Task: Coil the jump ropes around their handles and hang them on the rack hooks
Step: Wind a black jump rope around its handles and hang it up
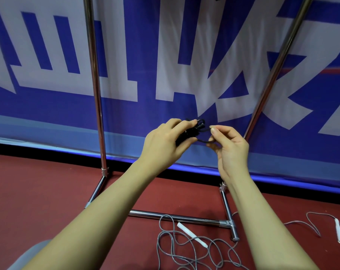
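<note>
A black jump rope (192, 129), mostly wound round its black handles, is held up in front of the banner. My left hand (166, 140) grips the bundled handles. My right hand (228, 147) pinches a short loose loop of the black cord just right of the bundle. On the red floor below lies a grey jump rope (186, 248) in a loose tangle, with one white handle (192, 234) in the middle and the other white handle (339, 233) far right. The chrome rack (96, 90) stands behind; its hooks are out of view.
The rack's two uprights frame my hands, and its base bar (175, 217) and right foot (229, 217) lie on the red floor. A blue and white banner (145, 55) fills the background. A grey shape (29, 256) shows at bottom left.
</note>
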